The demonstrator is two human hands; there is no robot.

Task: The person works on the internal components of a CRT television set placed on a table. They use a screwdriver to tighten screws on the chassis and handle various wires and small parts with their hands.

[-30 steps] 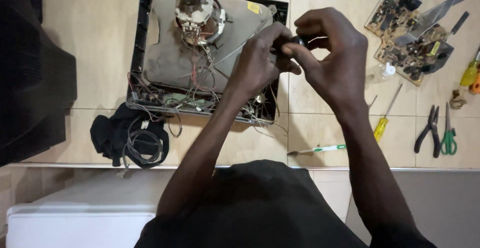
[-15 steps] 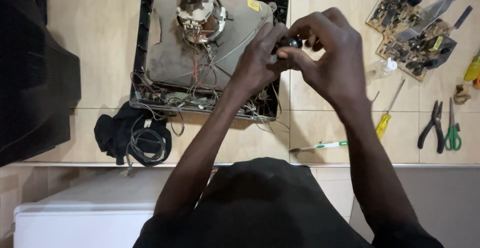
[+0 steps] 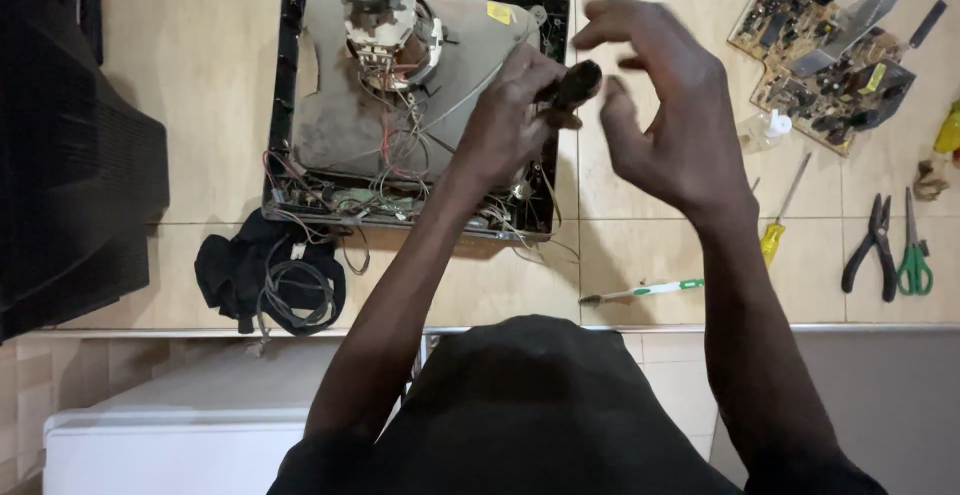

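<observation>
hands above an opened picture-tube set: points of risk

head view, looking straight down. the left hand (image 3: 515, 115) is clamped around a small dark cylindrical part (image 3: 577, 83), which juts from the fist over the right edge of the picture-tube chassis (image 3: 330, 115). the right hand (image 3: 670, 120) hangs just beside the part with fingers spread and curled, holding nothing; the two hands are apart, the right fingertips near the part but not on it. what the part is cannot be told from here.

likely hazards, as judged from this layout. the part is held in the air over tangled loose wires (image 3: 400, 170) and the tube neck (image 3: 385, 15); a slip of the one-handed grip would probably drop it into the wiring or against the glass neck, which looks fragile. the left forearm crosses low over the chassis frame, so a sudden pull could snag a wire and tear a joint.

on the tiled floor (image 3: 200, 75) to the right lie a yellow-handled screwdriver (image 3: 778, 217), black pliers (image 3: 870, 245), green-handled scissors (image 3: 912, 255), a white-and-green brush (image 3: 640, 292) and a bare circuit board (image 3: 830, 45); the sharp tools lie near the right arm, and a careless sweep could scatter them or scrape the board. a black cloth with a coiled cable (image 3: 270, 275) lies just beside the chassis, a possible snag. a dark back cover (image 3: 70, 155) stands at the left
</observation>
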